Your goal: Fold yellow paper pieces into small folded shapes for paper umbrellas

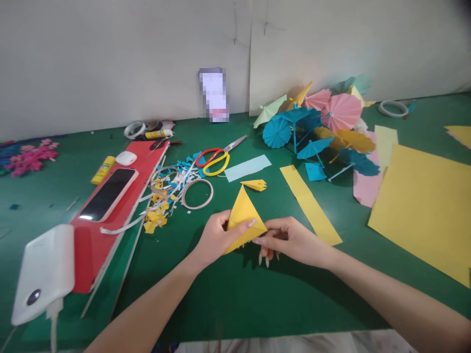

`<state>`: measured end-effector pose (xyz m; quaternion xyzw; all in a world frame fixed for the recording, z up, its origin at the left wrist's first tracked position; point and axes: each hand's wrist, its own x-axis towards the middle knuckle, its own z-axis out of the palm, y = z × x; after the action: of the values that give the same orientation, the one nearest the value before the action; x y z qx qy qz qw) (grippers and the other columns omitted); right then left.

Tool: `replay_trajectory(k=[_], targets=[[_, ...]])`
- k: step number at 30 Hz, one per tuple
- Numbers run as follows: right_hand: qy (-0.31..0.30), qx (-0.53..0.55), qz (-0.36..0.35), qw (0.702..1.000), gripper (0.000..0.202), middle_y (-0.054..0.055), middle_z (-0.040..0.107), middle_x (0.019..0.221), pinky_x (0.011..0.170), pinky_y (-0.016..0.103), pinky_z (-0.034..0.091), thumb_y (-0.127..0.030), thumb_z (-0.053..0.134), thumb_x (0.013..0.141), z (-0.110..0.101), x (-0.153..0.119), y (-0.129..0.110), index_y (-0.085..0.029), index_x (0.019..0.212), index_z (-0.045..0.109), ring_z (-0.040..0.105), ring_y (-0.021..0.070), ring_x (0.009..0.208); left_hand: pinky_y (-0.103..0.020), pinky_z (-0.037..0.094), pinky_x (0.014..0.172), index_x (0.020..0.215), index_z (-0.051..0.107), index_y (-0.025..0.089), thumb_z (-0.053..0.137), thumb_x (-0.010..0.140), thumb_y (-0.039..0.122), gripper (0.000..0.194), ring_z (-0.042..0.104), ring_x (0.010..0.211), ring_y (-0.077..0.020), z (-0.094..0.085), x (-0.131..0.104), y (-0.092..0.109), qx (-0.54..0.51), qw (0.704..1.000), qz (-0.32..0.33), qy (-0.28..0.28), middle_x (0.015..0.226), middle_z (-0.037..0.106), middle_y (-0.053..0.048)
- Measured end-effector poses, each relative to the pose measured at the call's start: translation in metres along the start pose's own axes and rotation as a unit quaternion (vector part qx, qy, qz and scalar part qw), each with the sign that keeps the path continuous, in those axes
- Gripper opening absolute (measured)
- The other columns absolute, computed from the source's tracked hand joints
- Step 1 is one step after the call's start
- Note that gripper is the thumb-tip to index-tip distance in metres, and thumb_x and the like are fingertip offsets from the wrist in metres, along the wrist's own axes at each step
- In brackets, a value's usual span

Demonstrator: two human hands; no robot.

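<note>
Desk [235, 294] was covered in a dark green mat, evenly lit, with soft shadows only. Behind it stood a pale grey wall [110, 59], made of two panels meeting at a vertical seam [250, 54], faintly cracked near the top. The wall's base met the desk's far edge.

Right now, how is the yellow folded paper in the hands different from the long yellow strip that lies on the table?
The folded paper is a pointed triangle with creases; the yellow strip is a long flat rectangle with no folds. The folded paper is held above the green table by the left hand and the right hand; the strip lies untouched on it, to the right of the hands. Both are yellow paper.
</note>
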<state>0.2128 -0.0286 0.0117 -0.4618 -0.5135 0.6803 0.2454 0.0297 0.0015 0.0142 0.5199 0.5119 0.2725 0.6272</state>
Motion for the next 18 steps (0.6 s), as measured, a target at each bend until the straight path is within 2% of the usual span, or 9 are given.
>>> replay_trajectory(k=[2,9,14,18], targets=[[-0.001,0.001,-0.005,1.0,0.036,0.003,0.069,0.065,0.05,0.02,0.046,-0.048,0.067,0.075,0.0,0.0,0.001,-0.014,0.071,0.058,0.062,0.0112,0.054,-0.016,0.038,0.043,0.07,0.061,0.012,0.073,0.068,0.029,0.021,0.05,0.049,-0.0079,-0.001,0.0,-0.001,0.001,1.0,0.0,-0.004,0.058,0.057,0.003],[-0.006,-0.005,-0.035,0.999,0.048,0.004,0.067,0.062,0.047,0.02,0.046,-0.055,0.046,0.088,0.001,0.0,0.004,-0.015,0.065,0.057,0.061,0.0105,0.052,-0.018,0.039,0.043,0.071,0.061,0.013,0.075,0.066,0.03,0.023,0.05,0.049,-0.0094,0.002,-0.002,0.003,-0.022,0.999,-0.021,-0.038,0.058,0.055,0.003],[0.004,-0.014,-0.035,0.999,0.05,0.004,0.067,0.058,0.048,0.021,0.047,-0.058,0.05,0.085,-0.001,0.0,0.0,-0.015,0.06,0.057,0.06,0.0111,0.049,-0.02,0.041,0.05,0.079,0.062,0.014,0.066,0.075,0.039,0.025,0.054,0.057,-0.0123,-0.001,0.0,0.002,-0.019,0.998,-0.002,-0.064,0.066,0.06,0.001],[0.015,-0.017,-0.031,0.999,0.046,0.003,0.067,0.056,0.046,0.02,0.047,-0.055,0.053,0.084,-0.004,-0.001,-0.001,-0.016,0.06,0.055,0.06,0.0109,0.047,-0.02,0.039,0.053,0.069,0.057,0.015,0.065,0.078,0.039,0.027,0.051,0.06,-0.0115,-0.011,0.004,-0.001,0.027,0.997,0.039,-0.067,0.063,0.054,0.002]])
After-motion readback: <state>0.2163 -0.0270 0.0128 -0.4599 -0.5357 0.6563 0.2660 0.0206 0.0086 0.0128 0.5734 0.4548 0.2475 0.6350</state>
